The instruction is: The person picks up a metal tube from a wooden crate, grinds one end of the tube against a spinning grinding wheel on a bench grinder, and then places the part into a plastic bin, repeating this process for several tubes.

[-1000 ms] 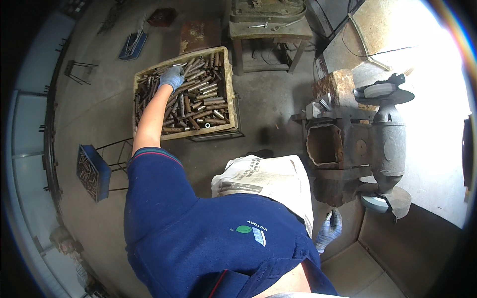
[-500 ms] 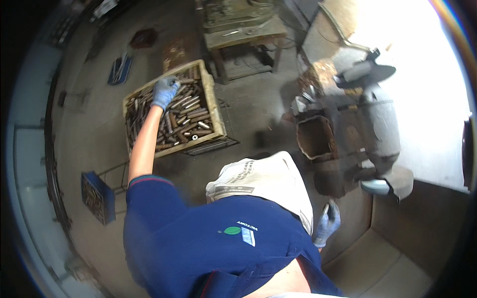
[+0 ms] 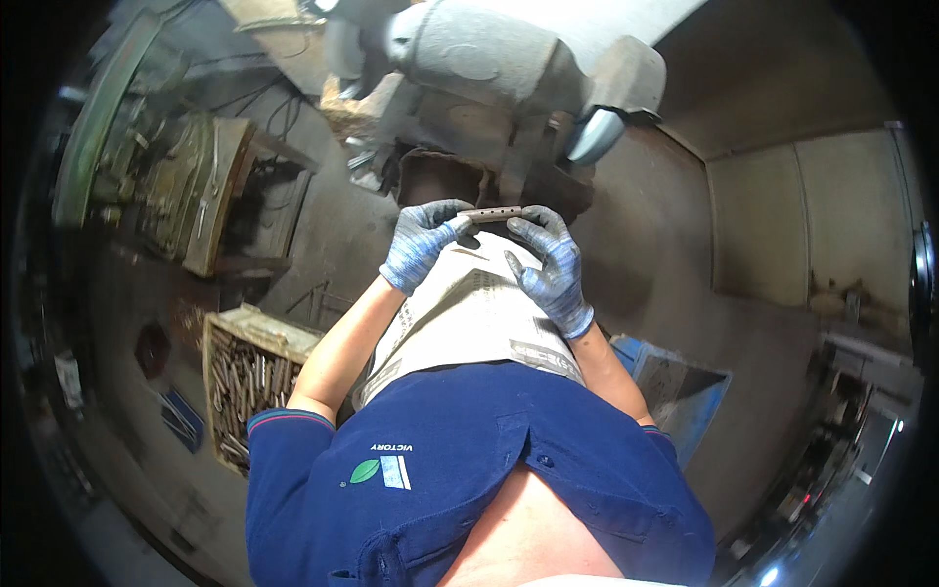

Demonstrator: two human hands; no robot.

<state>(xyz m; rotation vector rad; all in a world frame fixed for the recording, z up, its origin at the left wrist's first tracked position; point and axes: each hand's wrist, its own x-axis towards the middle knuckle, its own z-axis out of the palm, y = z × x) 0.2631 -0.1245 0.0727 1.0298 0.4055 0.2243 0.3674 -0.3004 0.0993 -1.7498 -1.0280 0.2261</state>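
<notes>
A brown metal tube with a row of small holes (image 3: 492, 214) lies crosswise in front of me, held between both hands. My left hand (image 3: 419, 247), in a blue and grey work glove, grips its left end between thumb and fingers. At the other end, my right hand (image 3: 554, 269), gloved the same way, pinches the tip with its upper fingers; its lower fingers stand a little apart. Just beyond the tube is a grey grinder-like machine (image 3: 479, 59) with a rounded guard at its right and a dark square opening (image 3: 438, 181) below it.
To my left stands a yellowish crate (image 3: 269, 331) full of metal tubes. A worn workbench (image 3: 217, 196) with tools is further off on that side. A blue-edged bin (image 3: 685, 386) sits at my right, behind the forearm. A light apron (image 3: 469, 303) covers my lap.
I have turned from the crate to the machine. My left hand has left the crate's tubes and come in front of me. Both hands now hold one tube.
</notes>
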